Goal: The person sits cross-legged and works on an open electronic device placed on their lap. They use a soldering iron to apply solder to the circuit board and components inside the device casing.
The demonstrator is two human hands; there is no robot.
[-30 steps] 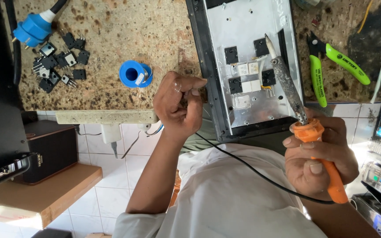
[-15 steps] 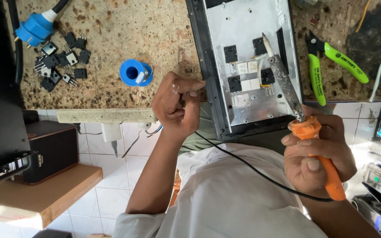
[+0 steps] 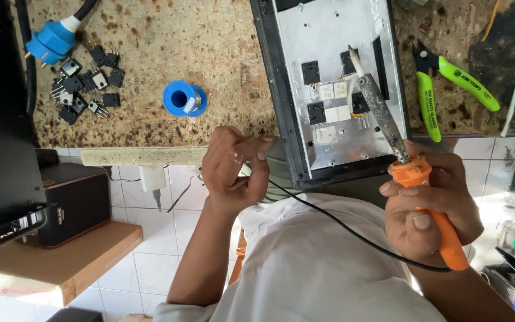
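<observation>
Right hand (image 3: 427, 200) grips the orange soldering iron (image 3: 415, 173) by its handle; tip rests over the metal panel (image 3: 335, 83) at the desk edge. Left hand (image 3: 230, 173) pinches fingers narrowly; contents unclear.

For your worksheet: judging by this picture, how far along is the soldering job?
Done: black components sit on the metal chassis plate. In hand: the right hand holds the orange soldering iron, tip at a component; the left hand pinches something thin. Left: loose transistors lie unused.
</observation>
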